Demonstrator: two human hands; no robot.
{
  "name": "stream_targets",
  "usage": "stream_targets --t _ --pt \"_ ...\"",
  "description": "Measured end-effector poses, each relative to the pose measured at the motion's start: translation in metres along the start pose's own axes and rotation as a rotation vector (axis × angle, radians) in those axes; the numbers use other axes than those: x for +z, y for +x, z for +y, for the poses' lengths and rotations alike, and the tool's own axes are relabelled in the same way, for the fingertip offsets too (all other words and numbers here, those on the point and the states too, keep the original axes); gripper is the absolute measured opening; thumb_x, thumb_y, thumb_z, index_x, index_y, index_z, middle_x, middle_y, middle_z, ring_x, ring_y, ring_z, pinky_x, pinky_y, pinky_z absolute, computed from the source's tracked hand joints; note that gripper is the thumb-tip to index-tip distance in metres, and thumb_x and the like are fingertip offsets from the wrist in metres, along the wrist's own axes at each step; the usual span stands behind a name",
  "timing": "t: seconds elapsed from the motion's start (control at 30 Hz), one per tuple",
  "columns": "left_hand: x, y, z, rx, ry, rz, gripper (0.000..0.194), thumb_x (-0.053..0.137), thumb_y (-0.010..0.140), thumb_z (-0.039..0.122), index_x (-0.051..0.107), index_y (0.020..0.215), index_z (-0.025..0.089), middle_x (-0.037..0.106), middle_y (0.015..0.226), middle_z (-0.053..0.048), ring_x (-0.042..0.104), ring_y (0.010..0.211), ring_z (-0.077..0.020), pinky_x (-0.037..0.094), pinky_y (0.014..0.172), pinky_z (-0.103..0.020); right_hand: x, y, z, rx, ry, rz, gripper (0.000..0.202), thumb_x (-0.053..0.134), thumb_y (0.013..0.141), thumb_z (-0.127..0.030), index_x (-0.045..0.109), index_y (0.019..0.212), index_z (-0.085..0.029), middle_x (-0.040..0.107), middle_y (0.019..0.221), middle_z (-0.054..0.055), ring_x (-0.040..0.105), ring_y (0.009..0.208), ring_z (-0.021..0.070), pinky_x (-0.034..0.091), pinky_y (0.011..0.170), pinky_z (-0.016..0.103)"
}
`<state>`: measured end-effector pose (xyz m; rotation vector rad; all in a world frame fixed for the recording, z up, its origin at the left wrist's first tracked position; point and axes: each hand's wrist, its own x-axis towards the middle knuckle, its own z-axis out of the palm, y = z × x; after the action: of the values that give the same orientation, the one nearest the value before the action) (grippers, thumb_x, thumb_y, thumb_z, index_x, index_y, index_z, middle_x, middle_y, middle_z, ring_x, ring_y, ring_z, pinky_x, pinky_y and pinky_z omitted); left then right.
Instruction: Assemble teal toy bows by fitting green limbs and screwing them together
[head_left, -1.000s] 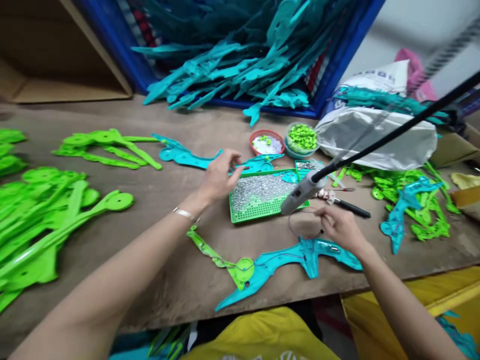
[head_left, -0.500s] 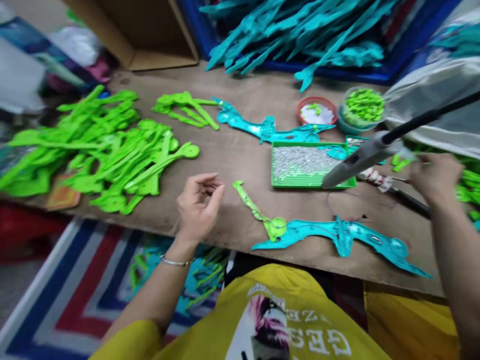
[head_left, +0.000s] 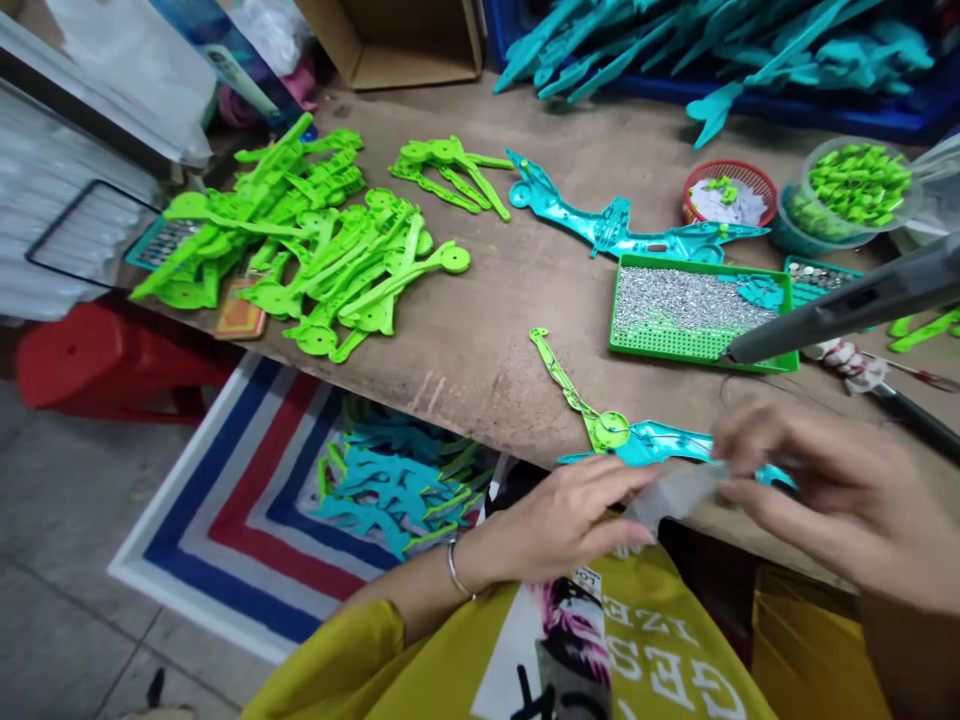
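Observation:
A small translucent whitish piece [head_left: 679,494], perhaps a plastic bag or film, is stretched between my two hands close to my body. My left hand [head_left: 559,520] pinches its left end between thumb and fingers. At its other end my right hand [head_left: 814,490], slightly blurred, grips it with bent fingers. Behind my hands lies a turquoise plastic part [head_left: 664,440], partly hidden by them. A lime-green arm-like part [head_left: 570,390] with a round end [head_left: 611,430] is joined to its left end, and a thin wire runs along both.
A green tray [head_left: 626,340] holds small metal screws. Above its right edge hangs a grey pen-shaped tool [head_left: 817,310]. Lime-green parts [head_left: 360,260] are heaped at left. A red basket [head_left: 697,205] and a tub of green pieces [head_left: 855,185] stand behind, and another turquoise part [head_left: 600,228] lies near them.
My right hand has come in from the far right with the translucent piece. My left hand has moved right and closed on its other end. The view has shifted left.

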<state>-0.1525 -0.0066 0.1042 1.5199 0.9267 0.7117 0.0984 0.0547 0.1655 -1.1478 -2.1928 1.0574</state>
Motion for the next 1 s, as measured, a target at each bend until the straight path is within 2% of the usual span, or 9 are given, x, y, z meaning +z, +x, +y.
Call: stream_targets --t 0.07,0.13,0.23,0.3,0.37,0.47,0.63,0.87,1.0 --pt "0.001 -0.005 -0.005 -0.099 -0.07 0.011 0.031 0.073 0.087 0.033 0.068 0.117 0.028 0.073 0.104 -0.006 0.07 0.095 -0.023 0.056 0.088 -0.039 0.021 0.022 -0.006 -0.005 0.126 -0.07 0.007 0.067 0.087 -0.026 0.06 0.087 -0.027 0.065 0.08 0.003 0.061 0.07 0.017 0.052 0.06 0.031" --pt "-0.007 -0.013 -0.017 -0.218 -0.229 0.1 0.023 0.073 0.087 0.035 0.067 0.106 0.024 0.071 0.091 -0.003 0.069 0.081 -0.0176 0.057 0.077 -0.032 0.04 0.045 0.001 0.064 0.296 -0.094 0.024 0.067 0.086 -0.027 0.059 0.108 -0.027 0.066 0.091 0.004 0.064 0.076 0.0169 0.055 0.066 0.03" --pt "-0.027 -0.021 -0.04 -0.299 -0.481 0.373 0.027 0.076 0.084 0.038 0.059 0.095 0.021 0.067 0.083 0.001 0.066 0.071 -0.0116 0.056 0.068 -0.024 0.062 0.071 0.028 0.17 0.466 -0.113 0.049 0.069 0.084 -0.031 0.052 0.129 -0.024 0.067 0.112 0.009 0.066 0.09 0.018 0.058 0.079 0.033" --pt "-0.038 -0.018 -0.055 -0.31 -0.565 0.556 0.036 0.079 0.08 0.04 0.051 0.095 0.021 0.065 0.083 0.003 0.066 0.068 -0.0107 0.058 0.064 -0.024 0.074 0.081 0.051 0.225 0.476 -0.089 0.043 0.069 0.082 -0.031 0.056 0.121 -0.021 0.068 0.112 0.01 0.067 0.094 0.0189 0.057 0.083 0.036" --pt "-0.042 -0.011 -0.067 -0.324 -0.595 0.648 0.05 0.084 0.073 0.039 0.047 0.102 0.022 0.064 0.088 0.003 0.067 0.069 -0.0117 0.06 0.062 -0.026 0.087 0.088 0.072 0.293 0.494 -0.071 0.036 0.068 0.081 -0.03 0.059 0.113 -0.019 0.07 0.105 0.01 0.067 0.095 0.0194 0.057 0.085 0.038" --pt "-0.038 0.003 -0.077 -0.342 -0.584 0.674 0.075 0.087 0.068 0.035 0.04 0.125 0.027 0.06 0.096 0.004 0.068 0.072 -0.0118 0.063 0.062 -0.028 0.102 0.094 0.089 0.372 0.515 -0.073 0.031 0.067 0.08 -0.029 0.061 0.107 -0.017 0.072 0.097 0.008 0.068 0.091 0.0185 0.056 0.084 0.037" --pt "-0.026 0.018 -0.084 -0.331 -0.575 0.663 0.102 0.084 0.073 0.033 0.017 0.15 0.039 0.056 0.1 0.004 0.07 0.075 -0.0116 0.064 0.068 -0.029 0.112 0.094 0.087 0.372 0.423 -0.094 0.032 0.064 0.084 -0.034 0.066 0.109 -0.015 0.074 0.095 0.008 0.067 0.083 0.0175 0.055 0.076 0.033" --pt "-0.015 0.021 -0.089 -0.324 -0.566 0.64 0.106 0.082 0.077 0.032 0.012 0.156 0.043 0.055 0.103 0.001 0.07 0.077 -0.0123 0.064 0.069 -0.028 0.117 0.093 0.085 0.295 0.303 -0.102 0.026 0.061 0.087 -0.03 0.072 0.106 -0.015 0.077 0.096 0.007 0.068 0.081 0.0168 0.055 0.074 0.031" --pt "-0.01 0.021 -0.09 -0.321 -0.562 0.626 0.107 0.081 0.078 0.033 0.009 0.157 0.044 0.056 0.105 0.001 0.069 0.076 -0.0116 0.064 0.07 -0.028 0.117 0.093 0.084 0.273 0.257 -0.098 0.025 0.059 0.089 -0.025 0.074 0.106 -0.016 0.078 0.101 0.008 0.071 0.089 0.0188 0.057 0.082 0.034"
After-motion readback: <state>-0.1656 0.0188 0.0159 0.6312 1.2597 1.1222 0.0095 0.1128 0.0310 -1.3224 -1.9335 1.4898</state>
